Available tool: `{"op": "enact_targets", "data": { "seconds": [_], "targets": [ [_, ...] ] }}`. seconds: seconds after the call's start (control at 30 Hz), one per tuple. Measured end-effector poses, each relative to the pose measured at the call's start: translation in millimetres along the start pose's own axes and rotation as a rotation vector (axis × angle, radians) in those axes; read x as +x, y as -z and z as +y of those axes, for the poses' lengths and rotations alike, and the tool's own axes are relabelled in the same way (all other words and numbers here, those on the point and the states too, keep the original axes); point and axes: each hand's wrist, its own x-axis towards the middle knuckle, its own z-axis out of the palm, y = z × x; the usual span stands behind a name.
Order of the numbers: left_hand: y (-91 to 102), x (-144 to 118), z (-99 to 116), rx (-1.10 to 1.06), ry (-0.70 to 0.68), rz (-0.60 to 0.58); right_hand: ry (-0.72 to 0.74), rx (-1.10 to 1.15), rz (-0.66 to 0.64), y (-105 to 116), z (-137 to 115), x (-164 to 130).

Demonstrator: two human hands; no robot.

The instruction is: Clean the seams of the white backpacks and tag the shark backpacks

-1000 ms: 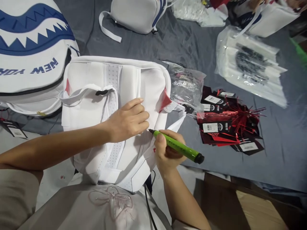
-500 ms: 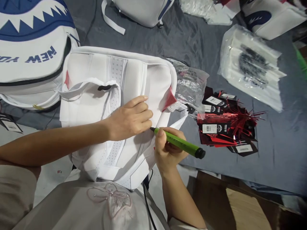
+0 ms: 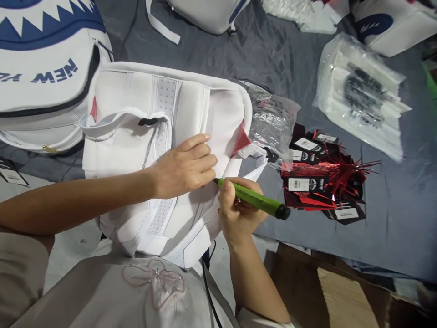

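A white backpack (image 3: 223,114) lies back side up in front of me, its padded straps and red corner patches showing. My left hand (image 3: 187,166) rests on its back panel with curled fingers, gripping the fabric; the fingertips are partly hidden. In my right hand (image 3: 241,207) is a green marker pen (image 3: 254,198) with a black end. Its dark tip points at the backpack right beside my left fingers. Whether the tip touches the fabric I cannot tell.
Right of the backpack lie a clear plastic bag (image 3: 273,120) and a pile of black and red hang tags (image 3: 307,184). Farther right are flat plastic packs (image 3: 362,95). Another white and blue backpack (image 3: 51,98) stands at left. A cardboard box (image 3: 344,291) is below the table edge.
The view has shifted slightly. Both hands hold nearly the same place, and the marker's rear end has moved up a little.
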Motion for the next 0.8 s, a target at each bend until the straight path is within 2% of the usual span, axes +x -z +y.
{"op": "enact_targets", "data": {
  "seconds": [0.17, 0.4, 0.7, 0.8],
  "targets": [
    [0.6, 0.6, -0.3, -0.06, 0.024, -0.098, -0.003, -0.002, -0.014, 0.9, 0.1, -0.4],
    [-1.0, 0.5, -1.1, 0.021, -0.009, 0.021, 0.007, -0.033, -0.07, 3.7, 0.6, 2.1],
    [-1.2, -0.1, -2.4, -0.044, 0.002, -0.048, 0.017, -0.025, -0.187, 3.8, 10.3, 4.9],
    [0.9, 1.1, -5.4, -0.056, -0.011, -0.086, -0.006, 0.002, -0.171, 2.3, 11.4, 5.5]
  ]
}}
